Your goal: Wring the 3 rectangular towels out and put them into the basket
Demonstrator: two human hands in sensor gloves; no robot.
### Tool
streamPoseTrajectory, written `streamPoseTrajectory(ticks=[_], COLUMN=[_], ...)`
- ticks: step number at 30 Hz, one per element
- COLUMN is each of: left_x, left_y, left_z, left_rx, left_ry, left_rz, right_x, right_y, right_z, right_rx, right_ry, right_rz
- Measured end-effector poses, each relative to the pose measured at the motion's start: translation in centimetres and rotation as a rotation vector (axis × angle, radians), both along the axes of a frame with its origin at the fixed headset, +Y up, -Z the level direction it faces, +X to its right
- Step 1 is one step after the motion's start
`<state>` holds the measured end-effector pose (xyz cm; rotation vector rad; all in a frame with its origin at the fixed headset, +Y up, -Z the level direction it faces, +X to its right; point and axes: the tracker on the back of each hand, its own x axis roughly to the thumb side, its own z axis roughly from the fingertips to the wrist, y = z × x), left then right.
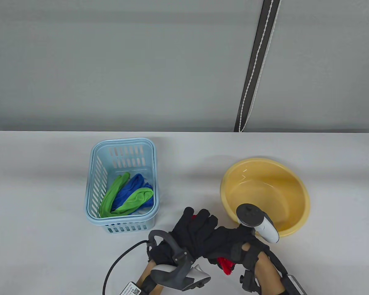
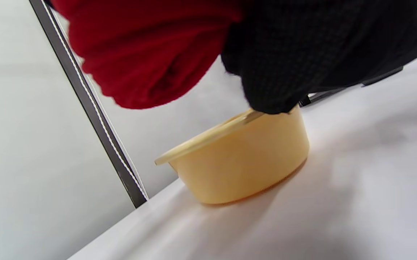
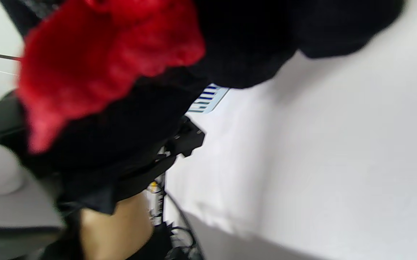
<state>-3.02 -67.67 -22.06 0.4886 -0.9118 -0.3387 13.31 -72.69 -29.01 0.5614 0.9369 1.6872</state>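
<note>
basket left, bowl right, hands up front

on the table [image 1: 33, 184] the basket [image 1: 121, 147] sits left of the bowl [image 1: 301, 199], well apart. two towels [image 1: 127, 196] lie in the basket. both hands meet near the front edge between them, left hand [image 1: 184, 236] and right hand [image 1: 233, 242] wrapped round a third towel [image 1: 225, 265].

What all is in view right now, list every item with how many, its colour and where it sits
Basket: one, light blue, on the table's left.
Green towel: one, in the basket.
Blue towel: one, in the basket, tangled with the green one.
Bowl: one, yellow, on the table's right.
Red towel: one, gripped between both hands, near the front edge.
Table: one, white.
Strap: one, dark with white cord, on the wall behind.
Left hand: black glove, grips the red towel.
Right hand: black glove, grips the red towel.
</note>
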Motion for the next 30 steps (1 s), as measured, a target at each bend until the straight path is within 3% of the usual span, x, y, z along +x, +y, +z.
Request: streamPoseTrajectory(ticks=[5,22,26,30], left_x=[-0.4,-2.4,-2.7,-2.3], left_y=[0.3,0.4,0.6,0.3], left_z=[-0.8,-2.9,-3.0,-3.1], left_rx=[0.01,-0.124,-0.124,-0.17], left_ry=[-0.004,0.126,0.183,0.252], left_rz=[0.085,0.234,0.248,0.229], right_x=[-0.5,-1.2,-1.1,-1.0], right_y=[0.0,1.2,1.7,2.2], right_z=[0.2,1.2,1.2,1.3], right_rx=[-0.026,0.116,0.196,0.38], right_ry=[0.024,-0.013,-0.036,-0.093], right_rz=[-0.061,0.114,0.197,0.397])
